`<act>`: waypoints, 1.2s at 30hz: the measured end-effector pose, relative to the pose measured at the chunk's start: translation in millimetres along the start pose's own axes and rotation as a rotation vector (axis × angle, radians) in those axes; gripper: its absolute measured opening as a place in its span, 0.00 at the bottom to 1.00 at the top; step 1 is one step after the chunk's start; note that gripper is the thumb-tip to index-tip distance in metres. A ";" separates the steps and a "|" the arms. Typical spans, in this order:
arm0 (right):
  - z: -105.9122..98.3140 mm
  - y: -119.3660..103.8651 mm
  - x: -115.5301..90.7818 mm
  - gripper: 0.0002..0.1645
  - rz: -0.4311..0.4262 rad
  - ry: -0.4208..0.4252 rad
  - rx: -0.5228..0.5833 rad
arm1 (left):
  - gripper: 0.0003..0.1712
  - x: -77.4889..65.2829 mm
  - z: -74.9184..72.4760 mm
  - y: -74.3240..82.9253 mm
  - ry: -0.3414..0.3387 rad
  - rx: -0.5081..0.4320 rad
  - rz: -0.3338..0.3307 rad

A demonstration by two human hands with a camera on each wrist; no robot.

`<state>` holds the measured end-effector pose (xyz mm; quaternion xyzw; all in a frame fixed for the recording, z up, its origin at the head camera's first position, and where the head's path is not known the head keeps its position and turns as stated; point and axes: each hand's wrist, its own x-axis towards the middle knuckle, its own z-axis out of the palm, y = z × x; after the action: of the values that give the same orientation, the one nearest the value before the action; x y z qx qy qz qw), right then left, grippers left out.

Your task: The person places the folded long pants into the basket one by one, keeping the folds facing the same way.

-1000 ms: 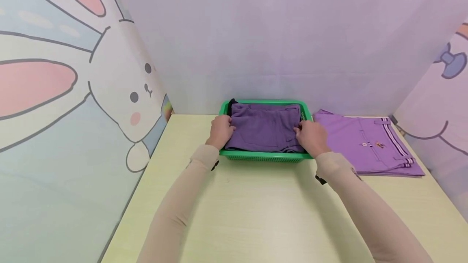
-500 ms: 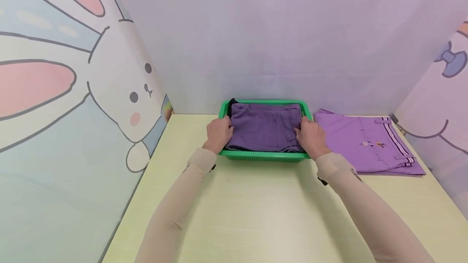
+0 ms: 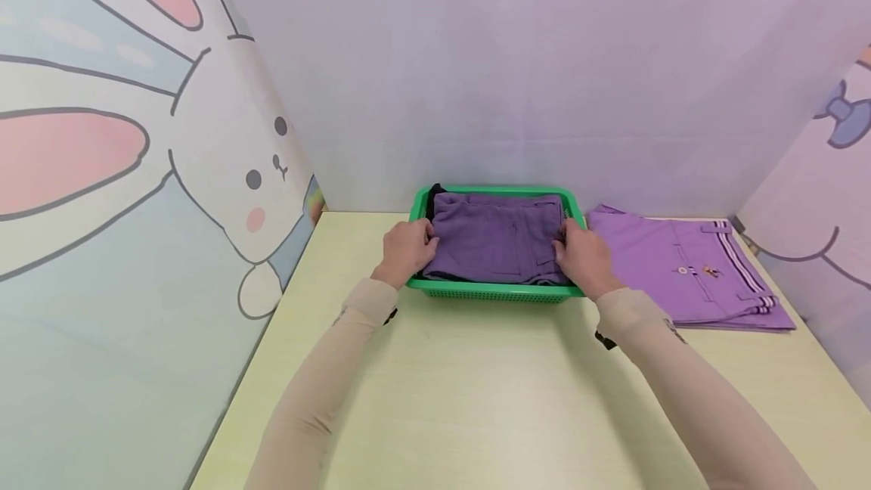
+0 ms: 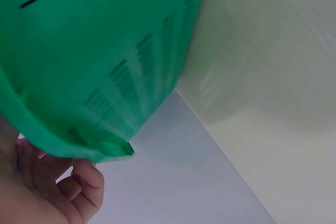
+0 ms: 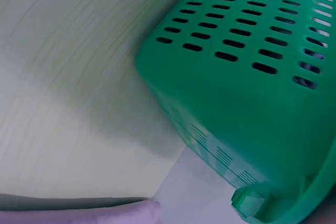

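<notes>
A green plastic basket (image 3: 500, 289) stands at the back of the table, holding a folded dark purple garment (image 3: 483, 240). My left hand (image 3: 404, 249) grips the basket's left rim, and my right hand (image 3: 587, 255) grips the right rim. From the left wrist, the fingers (image 4: 86, 184) show curled under the rim of the basket (image 4: 79, 30). The right wrist view is filled mostly by the slotted outer wall of the basket (image 5: 226, 93); that hand is almost wholly hidden there.
Folded light purple trousers (image 3: 653, 271) with a striped waistband lie right of the basket; their edge (image 5: 84, 216) shows in the right wrist view. A lilac curtain (image 3: 476, 82) hangs behind the table (image 3: 476, 399). A rabbit-print cloth (image 3: 204, 142) stands at the left.
Both hands' fingers have moved from the garment's side edges out to the basket's rims. The left hand has shifted slightly left. The basket and garments lie essentially as before.
</notes>
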<state>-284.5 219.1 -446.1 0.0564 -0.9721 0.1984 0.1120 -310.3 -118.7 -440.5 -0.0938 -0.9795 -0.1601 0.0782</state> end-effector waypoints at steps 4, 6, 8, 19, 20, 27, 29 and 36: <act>-6.7 5.5 -2.5 0.18 -0.007 -0.015 0.118 | 0.10 -3.4 -5.1 11.8 -0.007 -0.088 0.005; -10.6 8.6 -4.7 0.19 -0.006 -0.020 0.181 | 0.11 -6.0 -8.4 19.4 -0.024 -0.155 0.003; -15.1 11.7 -7.6 0.19 0.006 -0.018 0.255 | 0.13 -8.1 -11.6 27.2 -0.046 -0.245 0.006; -39.1 32.3 -27.7 0.23 0.088 0.073 0.418 | 0.30 -22.4 -33.3 69.6 -0.277 -0.761 0.009; -41.4 34.3 -29.1 0.24 0.093 0.075 0.415 | 0.31 -23.1 -34.7 72.7 -0.300 -0.804 0.005; -56.0 49.2 -37.6 0.34 0.181 0.121 0.431 | 0.37 -23.2 -37.1 90.2 -0.453 -1.120 -0.017; -60.6 55.2 -39.3 0.35 0.218 0.136 0.430 | 0.37 -24.2 -35.9 96.3 -0.484 -1.177 -0.024; -71.3 79.8 -46.9 0.40 0.297 0.121 0.419 | 0.38 -29.8 -28.6 113.9 -0.533 -1.226 -0.006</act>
<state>-237.4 323.5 -423.1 -0.0770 -0.8988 0.4128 0.1256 -254.1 -26.8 -385.2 -0.1548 -0.6972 -0.6595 -0.2346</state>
